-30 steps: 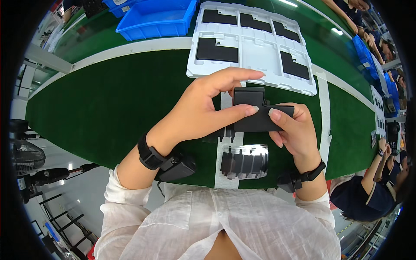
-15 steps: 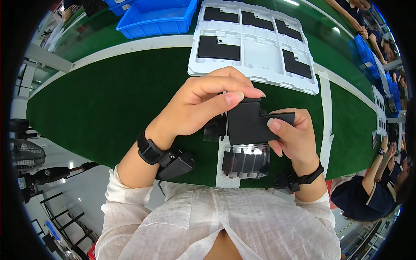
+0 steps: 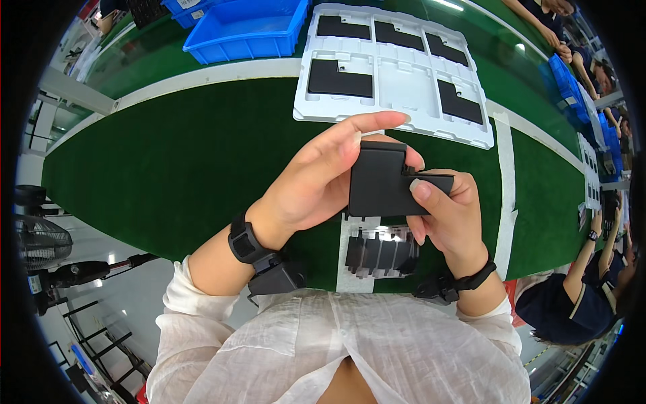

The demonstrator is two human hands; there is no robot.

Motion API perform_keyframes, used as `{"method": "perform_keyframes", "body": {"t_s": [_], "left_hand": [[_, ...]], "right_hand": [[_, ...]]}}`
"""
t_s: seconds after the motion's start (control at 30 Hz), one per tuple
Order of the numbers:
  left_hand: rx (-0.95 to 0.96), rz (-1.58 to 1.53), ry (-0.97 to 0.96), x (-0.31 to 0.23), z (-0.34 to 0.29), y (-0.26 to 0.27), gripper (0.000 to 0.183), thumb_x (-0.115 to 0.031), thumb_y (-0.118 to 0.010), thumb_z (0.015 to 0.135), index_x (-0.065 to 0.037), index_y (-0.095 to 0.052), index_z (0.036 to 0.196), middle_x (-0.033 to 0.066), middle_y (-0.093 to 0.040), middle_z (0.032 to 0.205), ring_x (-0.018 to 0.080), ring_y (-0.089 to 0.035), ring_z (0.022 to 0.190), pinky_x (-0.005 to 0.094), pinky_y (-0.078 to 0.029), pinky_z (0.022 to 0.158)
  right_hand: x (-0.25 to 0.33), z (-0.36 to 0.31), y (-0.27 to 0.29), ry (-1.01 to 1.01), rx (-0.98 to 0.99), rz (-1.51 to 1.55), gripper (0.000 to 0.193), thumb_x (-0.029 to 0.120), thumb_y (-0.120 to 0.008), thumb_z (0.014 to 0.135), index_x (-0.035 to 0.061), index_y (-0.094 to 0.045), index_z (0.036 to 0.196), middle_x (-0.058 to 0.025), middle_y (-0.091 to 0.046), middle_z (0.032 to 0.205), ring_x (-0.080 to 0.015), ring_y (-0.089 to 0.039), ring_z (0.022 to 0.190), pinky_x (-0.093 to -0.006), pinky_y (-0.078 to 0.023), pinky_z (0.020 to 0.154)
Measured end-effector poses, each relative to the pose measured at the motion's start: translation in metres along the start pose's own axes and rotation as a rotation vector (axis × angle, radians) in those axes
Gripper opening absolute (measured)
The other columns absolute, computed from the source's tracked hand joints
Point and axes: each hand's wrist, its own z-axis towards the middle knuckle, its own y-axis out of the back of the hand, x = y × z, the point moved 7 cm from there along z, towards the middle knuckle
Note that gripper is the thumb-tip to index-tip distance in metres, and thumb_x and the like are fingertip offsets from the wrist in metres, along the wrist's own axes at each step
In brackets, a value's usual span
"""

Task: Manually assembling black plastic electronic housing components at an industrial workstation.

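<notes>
A flat black L-shaped piece (image 3: 380, 182) is raised over the green table, its notch toward the upper right. My right hand (image 3: 447, 209) grips its narrower right arm, thumb on top and fingers underneath. At the upper left corner, my left hand (image 3: 316, 172) steadies it with the thumb along the edge. The left index finger stretches out above the piece, and other left fingertips show behind it by the notch. Below the piece, toward my body, a clear sheet with dark strips (image 3: 382, 253) lies on the table, partly over white tape (image 3: 356, 284).
Beyond my hands stands a white molded tray (image 3: 397, 116) with several similar black pieces and one vacant compartment. A blue bin (image 3: 245, 34) sits at the far left of it. White tape (image 3: 506, 195) crosses the green table (image 3: 168, 161). Co-workers (image 3: 572, 296) are at the right.
My left index finger has lifted off the piece's top edge and straightened, while other fingers have come behind it. The piece has shifted slightly up and left. A dark film beside it is no longer visible.
</notes>
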Motion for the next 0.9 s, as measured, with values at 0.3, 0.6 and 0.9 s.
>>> {"method": "perform_keyframes", "body": {"t_s": [0.3, 0.6, 0.9], "left_hand": [[0.099, -0.201, 0.046, 0.011, 0.0, -0.002, 0.079, -0.046, -0.053, 0.081, -0.001, -0.017, 0.135, 0.0094, -0.05, 0.106, 0.0244, -0.041, 0.113, 0.0369, -0.036, 0.095], [0.029, -0.162, 0.052, 0.012, -0.002, 0.001, 0.08, -0.05, -0.054, 0.08, -0.002, -0.02, 0.135, 0.0121, -0.051, 0.108, 0.0242, -0.045, 0.109, 0.0363, -0.038, 0.093], [-0.108, 0.897, -0.154, -0.046, -0.01, -0.003, 0.069, 0.002, -0.066, 0.069, 0.001, -0.032, 0.13, 0.0086, -0.06, 0.096, 0.0102, -0.055, 0.083, 0.0304, -0.039, 0.086]], "right_hand": [[-0.001, 0.0, -0.003, -0.006, 0.04, -0.065, 0.02, 0.016, -0.06, 0.082, -0.0022, -0.062, 0.074, -0.0036, -0.052, 0.045, -0.0046, -0.042, 0.037, -0.0184, -0.029, 0.036], [0.0, 0.002, -0.005, 0.015, 0.076, -0.033, 0.019, 0.015, -0.06, 0.082, -0.0025, -0.062, 0.074, -0.0036, -0.051, 0.045, -0.0053, -0.043, 0.036, -0.0187, -0.028, 0.035], [0.007, 0.001, 0.009, 0.029, 0.051, -0.114, 0.025, 0.019, -0.059, 0.083, -0.006, -0.06, 0.085, -0.0066, -0.054, 0.053, -0.0101, -0.05, 0.042, -0.0203, -0.034, 0.038]]}}
